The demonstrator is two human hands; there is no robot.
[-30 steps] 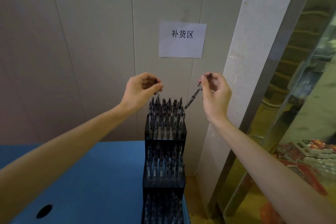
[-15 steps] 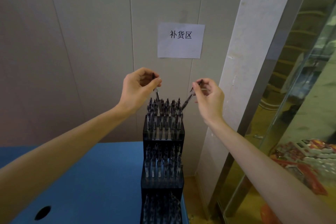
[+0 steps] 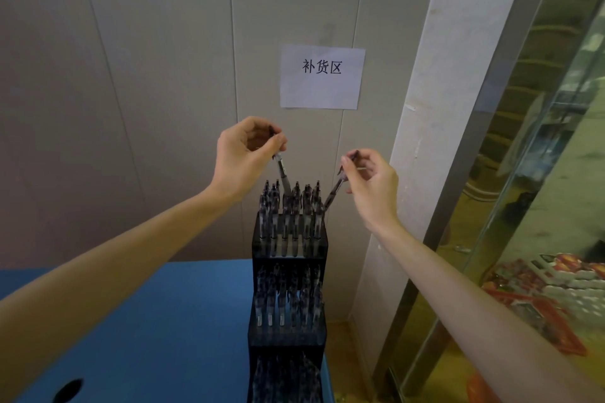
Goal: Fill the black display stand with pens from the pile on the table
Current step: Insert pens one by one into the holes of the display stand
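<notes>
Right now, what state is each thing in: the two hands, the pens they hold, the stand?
left hand: pinches a pen by its top end.
left pen: nearly upright, tip down among the top tier's pens.
right hand: fingers pinch a second pen.
right pen: tilted, tip at the top tier's right edge.
black display stand: upright on the blue table, every visible tier holding pens.

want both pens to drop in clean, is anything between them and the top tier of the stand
Nothing separate blocks either pen. The left hand holds its pen tip-down among the packed top-tier pens; the right hand holds its pen slanted at the black display stand's right edge.
</notes>
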